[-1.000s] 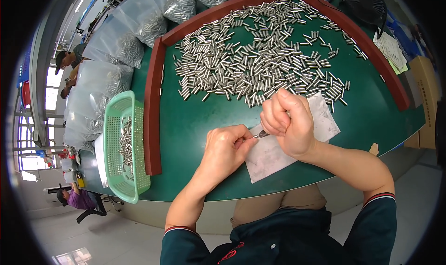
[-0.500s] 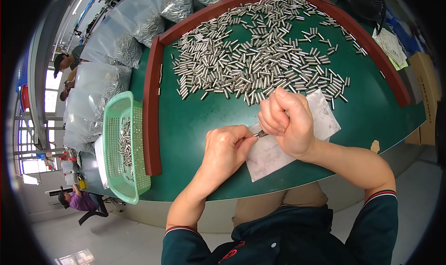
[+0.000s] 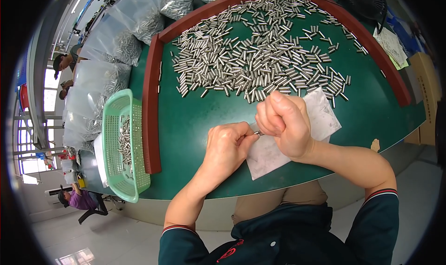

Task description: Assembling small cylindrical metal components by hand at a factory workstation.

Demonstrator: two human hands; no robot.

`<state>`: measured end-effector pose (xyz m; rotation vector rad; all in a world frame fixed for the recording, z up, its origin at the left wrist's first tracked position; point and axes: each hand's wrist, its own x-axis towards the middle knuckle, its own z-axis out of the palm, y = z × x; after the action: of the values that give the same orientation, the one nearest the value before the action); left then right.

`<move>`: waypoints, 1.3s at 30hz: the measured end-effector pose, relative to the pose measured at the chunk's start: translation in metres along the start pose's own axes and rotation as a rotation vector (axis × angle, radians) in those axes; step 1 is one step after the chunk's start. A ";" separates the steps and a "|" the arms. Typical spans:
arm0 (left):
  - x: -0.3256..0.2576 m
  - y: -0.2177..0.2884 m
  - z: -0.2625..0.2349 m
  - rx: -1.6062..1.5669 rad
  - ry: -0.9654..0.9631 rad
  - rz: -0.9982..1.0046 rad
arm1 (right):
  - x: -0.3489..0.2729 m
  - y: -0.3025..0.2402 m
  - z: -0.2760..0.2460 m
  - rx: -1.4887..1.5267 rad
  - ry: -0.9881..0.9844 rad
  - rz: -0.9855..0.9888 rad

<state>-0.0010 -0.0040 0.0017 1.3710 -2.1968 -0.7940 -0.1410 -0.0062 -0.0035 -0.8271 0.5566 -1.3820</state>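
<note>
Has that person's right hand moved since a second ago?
Yes, slightly: judged against the red frame, the right hand has shifted leftward, toward the left hand.

Bright windows (image 3: 50, 100) glow on my left, beyond my green worktable (image 3: 181, 135).
A tall grey metal frame (image 3: 39, 79) rises near the windows — and the glossy pale floor (image 3: 65, 237) carries a patch of reflected light at lower left. A black chair (image 3: 91, 214) stands on that floor, well apart from my worktable, near a pale wall (image 3: 39, 209).
</note>
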 end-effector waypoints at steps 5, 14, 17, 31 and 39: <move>0.003 0.002 -0.003 -0.015 -0.014 0.010 | -0.002 0.001 0.003 -0.092 -0.041 -0.054; 0.004 0.005 -0.005 -0.039 -0.018 -0.039 | -0.002 0.004 0.001 -0.123 -0.048 -0.075; -0.001 -0.001 -0.008 -0.051 -0.077 -0.081 | -0.005 0.001 0.002 -0.082 -0.021 -0.049; 0.013 -0.018 -0.024 -1.381 -0.180 -0.492 | 0.001 -0.004 -0.002 0.054 -0.004 0.060; 0.034 -0.051 -0.020 -0.176 0.410 -0.212 | 0.002 -0.005 -0.001 0.059 -0.025 0.070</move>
<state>0.0309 -0.0572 -0.0159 1.5359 -1.6522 -0.6861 -0.1446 -0.0080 -0.0001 -0.7698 0.5189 -1.3167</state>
